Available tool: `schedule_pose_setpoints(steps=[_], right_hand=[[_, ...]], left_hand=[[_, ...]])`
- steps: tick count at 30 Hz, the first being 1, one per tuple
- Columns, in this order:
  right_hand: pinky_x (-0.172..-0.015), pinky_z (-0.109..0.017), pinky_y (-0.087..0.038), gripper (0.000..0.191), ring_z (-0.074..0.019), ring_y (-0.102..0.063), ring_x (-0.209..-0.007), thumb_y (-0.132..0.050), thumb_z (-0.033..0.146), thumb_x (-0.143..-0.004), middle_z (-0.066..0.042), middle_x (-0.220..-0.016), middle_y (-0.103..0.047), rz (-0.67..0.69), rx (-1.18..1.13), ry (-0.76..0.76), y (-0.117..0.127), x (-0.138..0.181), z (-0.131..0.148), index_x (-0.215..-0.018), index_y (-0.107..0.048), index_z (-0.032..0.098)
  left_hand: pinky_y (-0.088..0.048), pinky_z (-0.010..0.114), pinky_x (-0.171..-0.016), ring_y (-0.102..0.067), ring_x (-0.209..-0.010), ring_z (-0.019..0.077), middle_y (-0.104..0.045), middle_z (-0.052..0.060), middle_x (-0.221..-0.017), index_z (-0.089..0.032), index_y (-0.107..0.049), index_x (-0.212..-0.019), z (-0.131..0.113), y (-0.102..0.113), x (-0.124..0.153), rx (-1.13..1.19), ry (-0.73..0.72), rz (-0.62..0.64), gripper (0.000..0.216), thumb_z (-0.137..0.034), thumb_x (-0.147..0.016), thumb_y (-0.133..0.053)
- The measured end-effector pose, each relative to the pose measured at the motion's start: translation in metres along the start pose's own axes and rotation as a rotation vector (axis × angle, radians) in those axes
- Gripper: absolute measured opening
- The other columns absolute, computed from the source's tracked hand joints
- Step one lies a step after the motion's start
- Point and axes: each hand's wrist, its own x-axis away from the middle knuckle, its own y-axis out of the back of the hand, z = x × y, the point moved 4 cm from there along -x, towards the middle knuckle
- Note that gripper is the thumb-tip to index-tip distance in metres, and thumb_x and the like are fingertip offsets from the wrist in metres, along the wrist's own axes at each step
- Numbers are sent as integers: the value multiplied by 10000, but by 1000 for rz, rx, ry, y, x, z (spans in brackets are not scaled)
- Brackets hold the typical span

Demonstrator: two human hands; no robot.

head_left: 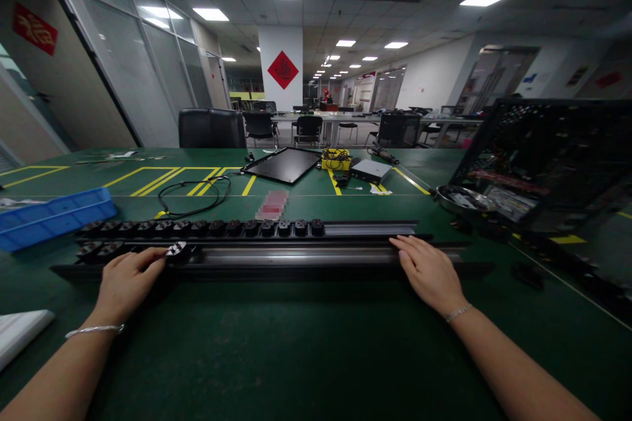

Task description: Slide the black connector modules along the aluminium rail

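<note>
My left hand (127, 279) is closed on a small black socket module (176, 249) in the near rail. Thumb and fingers meet at the module's left side, and its metal contacts catch the light. Two more modules (109, 248) sit in the same rail left of my hand. My right hand (428, 273) lies with fingers stretched out across the right part of the long black near rail (296, 271), holding nothing. Behind it runs a second rail (370, 229), parallel, with a row of several black socket modules (250, 228) filling its left and middle part.
On the left is a blue plastic bin (54, 217). A looped black cable (195, 194), a flat black panel (284, 164), a yellow box (336, 158) and a grey box (370, 171) lie farther back. A metal bowl (467, 200) and black chassis (538, 158) stand right.
</note>
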Motion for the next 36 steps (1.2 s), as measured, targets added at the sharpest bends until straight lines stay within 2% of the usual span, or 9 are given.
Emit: schedule_pose_setpoints(steps=[14, 24, 32, 36], right_hand=[[-930, -426, -418, 425, -240, -500, -1187, -303, 332, -918, -46, -1227, -610, -12, 1, 17, -3, -1, -2, -1191, -613, 234], [-937, -427, -409, 429, -235, -493, -1194, -295, 336, -921, -43, -1234, -606, -2, 0, 9, -3, 0, -2, -1204, -602, 239], [-933, -433, -412, 422, -234, -484, -1205, -299, 334, -919, -35, -1242, -601, -4, -3, 6, -3, 0, -2, -1201, -602, 254], [-926, -433, -419, 422, -235, -490, -1199, -300, 339, -921, -37, -1240, -603, -5, 0, 10, -3, 0, -2, -1200, -604, 253]], left_hand=[[-396, 364, -900, -595, -897, 224, -706, 37, -865, -231, -687, -940, -3, 1, 0, 3, 14, 3, 401, -409, -742, -388], [-378, 398, -921, -588, -904, 245, -707, 61, -855, -208, -685, -958, 0, -2, -1, 0, 3, -10, 460, -443, -734, -360], [-396, 366, -860, -585, -823, 230, -701, 41, -771, -233, -699, -903, 3, -4, -2, -2, -23, -29, 417, -439, -729, -382], [-391, 377, -874, -584, -828, 236, -705, 46, -797, -226, -699, -910, 4, -5, -3, 5, -29, -37, 436, -451, -726, -373]])
